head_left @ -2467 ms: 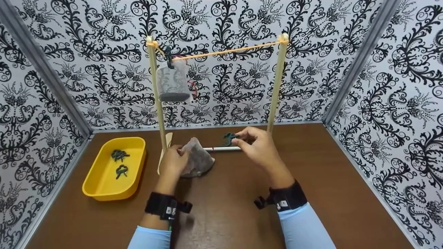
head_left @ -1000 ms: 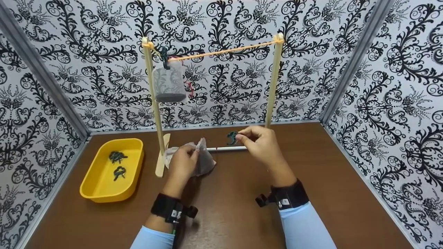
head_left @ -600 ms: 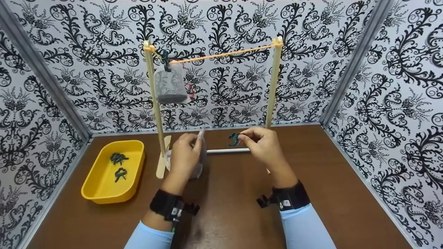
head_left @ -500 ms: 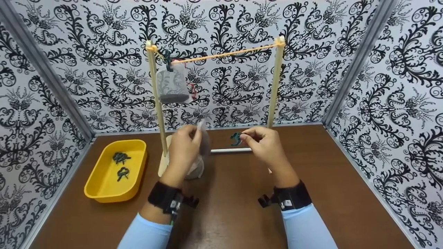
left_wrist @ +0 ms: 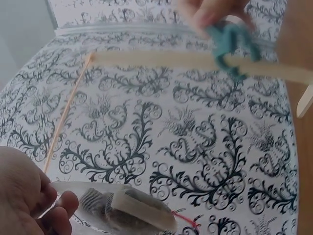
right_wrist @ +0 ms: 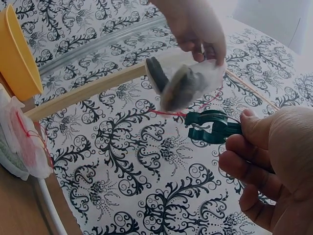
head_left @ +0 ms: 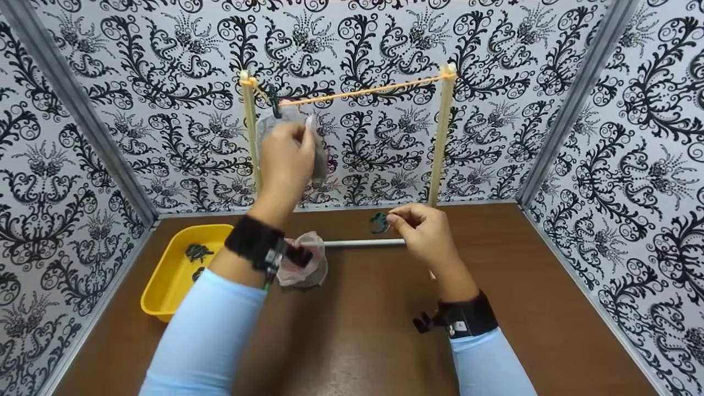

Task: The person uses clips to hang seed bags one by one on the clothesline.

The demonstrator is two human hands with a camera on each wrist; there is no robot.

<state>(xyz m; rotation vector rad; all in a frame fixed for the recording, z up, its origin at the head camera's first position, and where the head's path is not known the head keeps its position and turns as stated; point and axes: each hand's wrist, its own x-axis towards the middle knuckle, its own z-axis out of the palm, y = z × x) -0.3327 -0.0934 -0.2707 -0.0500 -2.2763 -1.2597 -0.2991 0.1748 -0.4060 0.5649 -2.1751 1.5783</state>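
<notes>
My left hand (head_left: 286,162) is raised close to the cord (head_left: 363,92) and pinches a translucent mesh pouch (left_wrist: 127,208) with dark contents. Just behind it hangs another mesh pouch (head_left: 268,121), fixed to the cord by a dark green clip (head_left: 273,100) and partly hidden by the hand. Lower down, my right hand (head_left: 426,234) pinches a green plastic spring clip (right_wrist: 215,128) between thumb and fingers, its mouth pointing left. A further pouch (head_left: 302,269) with pink-red string sits on the table near the left post's foot.
Two wooden posts hold the orange cord; the right post (head_left: 441,137) shows best. A white rod (head_left: 363,242) runs low between them. At left stands a yellow tray (head_left: 157,297) with several dark green clips, partly behind my left arm. Patterned walls enclose the brown table (head_left: 363,330).
My left hand has lifted a pouch from the table up to cord height, uncovering the pouch left below. The right hand stays nearly in place with the clip.
</notes>
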